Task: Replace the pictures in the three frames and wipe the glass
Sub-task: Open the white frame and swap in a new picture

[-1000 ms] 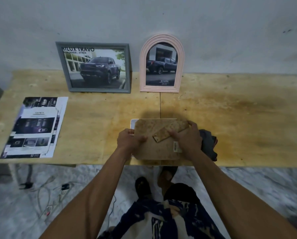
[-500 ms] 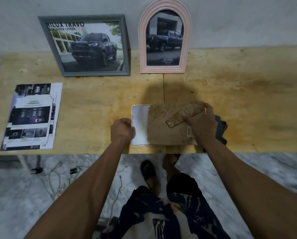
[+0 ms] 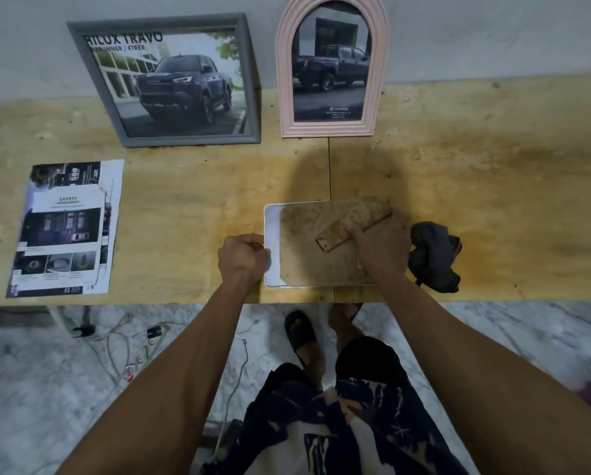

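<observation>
White frame (image 3: 271, 228) lies face down at the near edge of the plywood surface (image 3: 493, 186), its brown backing board (image 3: 308, 248) shifted right so a white strip shows on the left. Left hand (image 3: 243, 257) at the frame's left edge, fingers curled, whether they pinch the edge can't tell; right hand (image 3: 383, 246) on the backing board, fingers clamped on the stand flap (image 3: 352, 222). Grey cloth (image 3: 433, 257) just right of that hand, grey frame (image 3: 170, 80) and pink arched frame (image 3: 331, 68) upright against the wall, brochure pages (image 3: 68, 228) far left.
</observation>
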A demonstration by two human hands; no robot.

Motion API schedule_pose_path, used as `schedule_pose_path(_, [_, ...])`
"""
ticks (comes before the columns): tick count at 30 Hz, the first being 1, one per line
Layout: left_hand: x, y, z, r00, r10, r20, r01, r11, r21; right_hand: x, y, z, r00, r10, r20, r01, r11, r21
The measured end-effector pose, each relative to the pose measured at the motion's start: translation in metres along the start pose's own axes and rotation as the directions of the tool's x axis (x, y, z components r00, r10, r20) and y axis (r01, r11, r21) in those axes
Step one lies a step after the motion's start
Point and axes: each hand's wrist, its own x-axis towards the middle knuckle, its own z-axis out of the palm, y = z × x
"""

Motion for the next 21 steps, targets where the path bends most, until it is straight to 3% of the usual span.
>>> schedule_pose_path(17, [0.003,-0.001,0.006,1.000,-0.019,-0.024,0.020,1.000,0.019,-0.008,-0.012,0.018,0.997,0.060,0.055,-0.054,0.992,-0.110])
schedule_pose_path(21, [0.006,-0.004,0.008,1.000,-0.029,0.010,0.029,0.999,-0.023,-0.007,-0.011,0.013,0.991,0.047,0.124,-0.031,0.991,-0.127])
